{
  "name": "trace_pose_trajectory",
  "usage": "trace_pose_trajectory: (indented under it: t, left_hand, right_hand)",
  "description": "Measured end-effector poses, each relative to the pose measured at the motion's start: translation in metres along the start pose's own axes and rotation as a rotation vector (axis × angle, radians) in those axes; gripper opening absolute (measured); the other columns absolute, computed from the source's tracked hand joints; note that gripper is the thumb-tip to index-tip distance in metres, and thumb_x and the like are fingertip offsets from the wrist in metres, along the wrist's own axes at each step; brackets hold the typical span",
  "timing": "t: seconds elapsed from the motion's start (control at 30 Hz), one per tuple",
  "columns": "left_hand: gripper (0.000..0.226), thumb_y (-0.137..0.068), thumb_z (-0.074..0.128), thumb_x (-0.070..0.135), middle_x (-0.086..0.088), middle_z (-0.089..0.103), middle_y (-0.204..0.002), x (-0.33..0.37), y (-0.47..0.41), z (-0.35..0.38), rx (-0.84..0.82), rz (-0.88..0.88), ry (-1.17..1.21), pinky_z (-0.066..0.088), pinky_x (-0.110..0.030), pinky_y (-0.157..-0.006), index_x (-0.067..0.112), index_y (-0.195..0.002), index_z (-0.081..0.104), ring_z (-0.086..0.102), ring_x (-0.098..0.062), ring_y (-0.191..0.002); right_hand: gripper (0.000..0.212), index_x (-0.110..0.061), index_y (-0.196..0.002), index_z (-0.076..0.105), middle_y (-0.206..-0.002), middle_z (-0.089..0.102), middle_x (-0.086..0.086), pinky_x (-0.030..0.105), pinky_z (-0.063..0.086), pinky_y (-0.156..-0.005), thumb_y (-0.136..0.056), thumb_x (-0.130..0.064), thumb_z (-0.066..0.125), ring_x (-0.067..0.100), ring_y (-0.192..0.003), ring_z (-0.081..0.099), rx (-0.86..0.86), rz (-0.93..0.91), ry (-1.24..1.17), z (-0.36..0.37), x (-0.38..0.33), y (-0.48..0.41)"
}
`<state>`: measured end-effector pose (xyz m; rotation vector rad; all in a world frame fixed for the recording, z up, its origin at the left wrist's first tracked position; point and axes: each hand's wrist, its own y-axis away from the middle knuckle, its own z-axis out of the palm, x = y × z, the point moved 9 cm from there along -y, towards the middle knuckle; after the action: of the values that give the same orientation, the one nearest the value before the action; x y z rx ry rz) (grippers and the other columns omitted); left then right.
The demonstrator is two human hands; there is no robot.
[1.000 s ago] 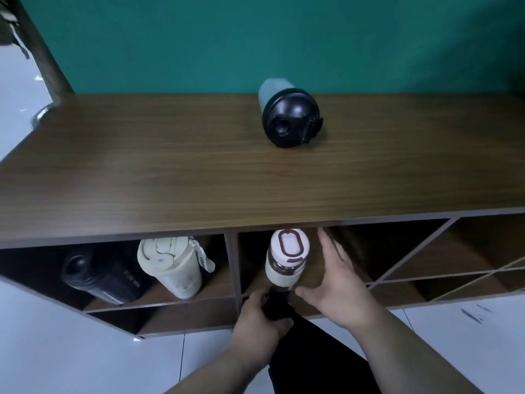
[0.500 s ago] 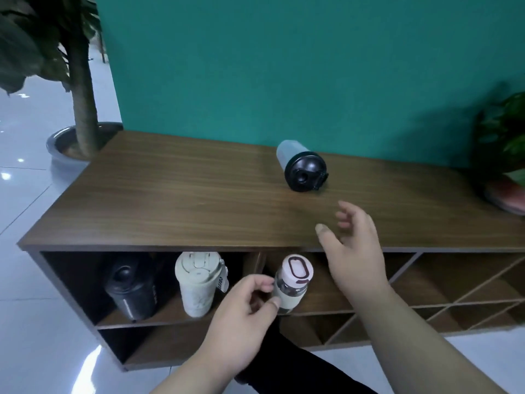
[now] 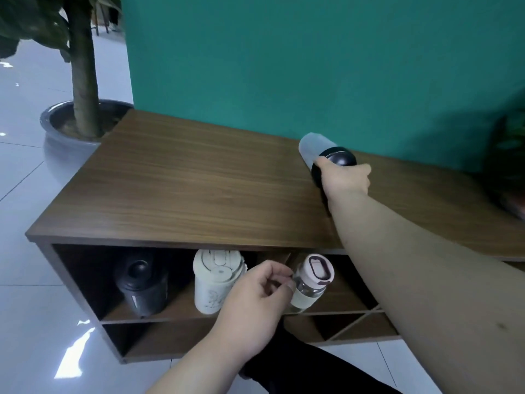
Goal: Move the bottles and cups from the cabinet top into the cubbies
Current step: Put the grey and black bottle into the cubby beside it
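Observation:
A frosted grey shaker bottle (image 3: 316, 145) with a black lid stands on the wooden cabinet top (image 3: 181, 194) near the green wall. My right hand (image 3: 345, 177) is wrapped around its black lid. In the upper cubbies stand a black bottle (image 3: 140, 282) at the left, a cream cup (image 3: 214, 282) beside it, and a glass bottle with a pink lid (image 3: 311, 282) past the divider. My left hand (image 3: 255, 302) hovers in front of the cubbies, fingers curled, thumb touching the glass bottle's side.
A potted tree (image 3: 82, 81) in a grey pot stands on the tiled floor left of the cabinet. A dark leafy plant (image 3: 508, 155) sits on the cabinet top at the far right. Lower and right-hand cubbies with diagonal dividers (image 3: 355, 322) hold nothing.
My right hand rose from the cubby opening, reached across the cabinet top and closed on the shaker bottle's lid. My left hand let go of the glass bottle and stays beside it. The view lifted.

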<state>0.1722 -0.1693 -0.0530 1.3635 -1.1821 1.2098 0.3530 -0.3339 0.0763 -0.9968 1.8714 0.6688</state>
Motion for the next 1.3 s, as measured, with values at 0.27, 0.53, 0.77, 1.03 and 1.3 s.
trace_pose_trajectory:
  t: [0.27, 0.53, 0.77, 1.03, 1.3]
  left_hand:
    - [0.013, -0.096, 0.071, 0.023, 0.020, 0.073, -0.081, 0.000, 0.009, 0.005, -0.020, -0.040, -0.040, 0.049, -0.023, -0.080, 0.034, -0.090, 0.073, 0.064, 0.000, -0.076]
    - [0.063, -0.066, 0.078, 0.045, 0.005, 0.068, -0.123, -0.006, 0.040, 0.057, -0.144, -0.090, 0.162, 0.055, -0.029, -0.095, 0.037, -0.124, 0.058, 0.069, -0.006, -0.105]
    - [0.094, -0.076, 0.091, 0.027, 0.023, 0.047, -0.146, -0.033, 0.035, 0.139, -0.321, -0.089, -0.158, 0.043, -0.029, -0.111, 0.045, -0.148, 0.033, 0.054, -0.003, -0.132]
    - [0.076, -0.062, 0.100, 0.035, 0.010, 0.074, -0.126, -0.077, -0.044, 0.227, -0.261, 0.025, -0.312, 0.059, -0.046, -0.100, 0.055, -0.123, 0.059, 0.069, -0.007, -0.120]
    - [0.080, -0.063, 0.092, 0.041, 0.017, 0.072, -0.119, -0.144, -0.098, 0.254, -0.119, -0.060, -0.378, 0.057, -0.022, -0.094, 0.029, -0.135, 0.059, 0.066, 0.007, -0.111]
  right_hand:
    - [0.087, -0.025, -0.138, 0.041, -0.129, 0.054, 0.003, 0.034, 0.047, -0.072, -0.062, -0.046, 0.077, 0.026, -0.103, 0.059, -0.106, -0.141, -0.075, -0.031, 0.019, 0.010]
    - [0.087, -0.039, -0.134, 0.050, -0.129, 0.056, -0.006, 0.030, 0.052, -0.089, -0.053, -0.034, 0.081, 0.010, -0.112, 0.062, -0.820, -0.428, -0.124, -0.142, 0.056, 0.069]
    - [0.100, -0.049, -0.142, 0.031, -0.131, 0.035, -0.030, 0.011, 0.044, -0.088, -0.060, -0.037, 0.088, -0.007, -0.121, 0.044, -0.871, -0.624, 0.595, -0.181, 0.122, 0.058]
    - [0.101, -0.044, -0.149, 0.024, -0.148, 0.021, -0.026, 0.021, 0.041, -0.104, -0.066, -0.036, 0.081, 0.001, -0.136, 0.032, -0.836, -0.641, 0.491, -0.132, 0.187, 0.004]
    - [0.114, -0.038, -0.151, 0.026, -0.139, 0.033, -0.023, 0.023, 0.042, -0.102, -0.059, -0.036, 0.093, 0.001, -0.126, 0.043, -0.639, -0.370, 0.203, -0.086, 0.260, -0.062]
